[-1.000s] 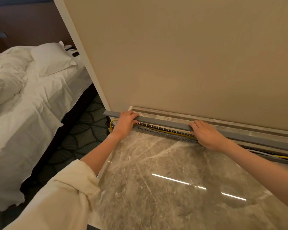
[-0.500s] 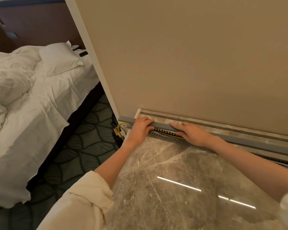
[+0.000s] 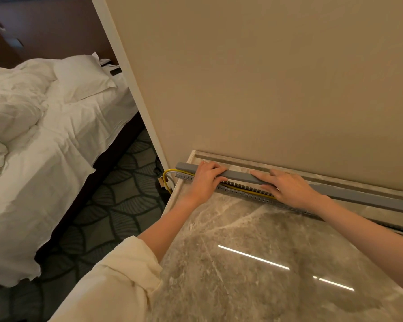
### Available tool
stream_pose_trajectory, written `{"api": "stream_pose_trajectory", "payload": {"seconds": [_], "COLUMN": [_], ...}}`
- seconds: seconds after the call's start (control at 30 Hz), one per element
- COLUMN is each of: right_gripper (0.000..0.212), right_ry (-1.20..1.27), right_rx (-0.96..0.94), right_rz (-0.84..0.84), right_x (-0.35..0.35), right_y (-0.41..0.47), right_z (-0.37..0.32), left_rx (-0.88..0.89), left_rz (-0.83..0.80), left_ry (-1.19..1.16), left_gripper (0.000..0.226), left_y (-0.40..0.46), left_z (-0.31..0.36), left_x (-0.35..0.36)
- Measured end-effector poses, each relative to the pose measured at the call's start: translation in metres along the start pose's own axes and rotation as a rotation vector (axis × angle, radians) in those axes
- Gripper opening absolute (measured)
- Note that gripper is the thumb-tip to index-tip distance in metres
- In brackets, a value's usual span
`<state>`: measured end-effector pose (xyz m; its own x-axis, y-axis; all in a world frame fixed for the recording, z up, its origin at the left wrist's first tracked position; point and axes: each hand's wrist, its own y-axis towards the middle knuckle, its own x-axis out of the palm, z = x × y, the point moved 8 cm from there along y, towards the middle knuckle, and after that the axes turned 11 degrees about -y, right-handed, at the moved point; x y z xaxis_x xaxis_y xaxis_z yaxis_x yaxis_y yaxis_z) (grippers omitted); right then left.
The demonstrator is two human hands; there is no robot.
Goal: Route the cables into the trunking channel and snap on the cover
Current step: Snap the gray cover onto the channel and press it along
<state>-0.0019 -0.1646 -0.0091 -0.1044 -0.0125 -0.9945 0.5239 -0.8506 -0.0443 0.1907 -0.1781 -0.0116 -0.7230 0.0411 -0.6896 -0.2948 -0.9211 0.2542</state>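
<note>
- Cover (image 3: 240, 175): long grey strip, held along the foot of the beige wall (image 3: 265, 77), above the trunking channel; its left end projects past the marble top's edge.
- Trunking channel (image 3: 244, 191): slotted grey duct, laid on the marble top (image 3: 254, 252) just beside the marble skirting; its comb teeth are exposed between the hands.
- Cables (image 3: 247, 188): a yellow one is seen inside the channel, looping out at the left end with a pale one.
- Left hand (image 3: 204, 182): fingers curled over the cover near its left end.
- Right hand (image 3: 286, 185): fingers laid nearly straight, pressed flat on the cover.
- Bed (image 3: 44, 135): white linen, to the left, well apart.
</note>
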Motion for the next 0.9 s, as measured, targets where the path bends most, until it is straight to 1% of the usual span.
{"api": "stream_pose_trajectory", "payload": {"seconds": [0.13,0.23,0.3,0.43,0.5,0.63,0.7,0.8,0.9], "right_gripper": [0.05,0.05,0.05,0.051,0.051,0.051,0.051,0.051,0.04], "right_ry": [-0.009,-0.006,0.01,0.043,0.051,0.043,0.032,-0.005,0.011], "right_rx": [-0.013,-0.016,-0.012,-0.012,-0.005,-0.001,0.008,0.015,0.006], "right_rz": [0.006,-0.007,-0.011,-0.016,-0.022,-0.03,-0.027,0.008,0.078], "right_x": [0.006,0.011,0.014,0.017,0.018,0.021,0.024,0.027,0.028], "right_y": [-0.004,-0.005,-0.005,-0.007,-0.008,-0.008,-0.007,-0.008,-0.001], "right_z": [-0.001,-0.002,0.0,0.002,0.002,0.001,0.002,0.001,-0.006], "left_rx": [-0.004,-0.013,-0.023,-0.063,-0.11,-0.156,-0.161,-0.162,-0.184], "left_rz": [0.003,-0.026,-0.082,-0.281,-0.333,-0.414,-0.435,-0.42,-0.377], "left_ry": [0.013,0.037,0.092,0.328,0.369,0.473,0.48,0.448,0.391], "left_gripper": [0.03,0.031,0.034,0.044,0.04,0.025,0.021,0.019,0.02], "left_y": [-0.006,-0.009,-0.009,-0.012,-0.012,-0.007,-0.005,-0.004,-0.004], "left_z": [0.001,-0.002,-0.008,-0.034,-0.049,-0.066,-0.067,-0.069,-0.075], "left_x": [0.003,0.004,0.003,-0.013,-0.031,-0.059,-0.062,-0.061,-0.065]}}
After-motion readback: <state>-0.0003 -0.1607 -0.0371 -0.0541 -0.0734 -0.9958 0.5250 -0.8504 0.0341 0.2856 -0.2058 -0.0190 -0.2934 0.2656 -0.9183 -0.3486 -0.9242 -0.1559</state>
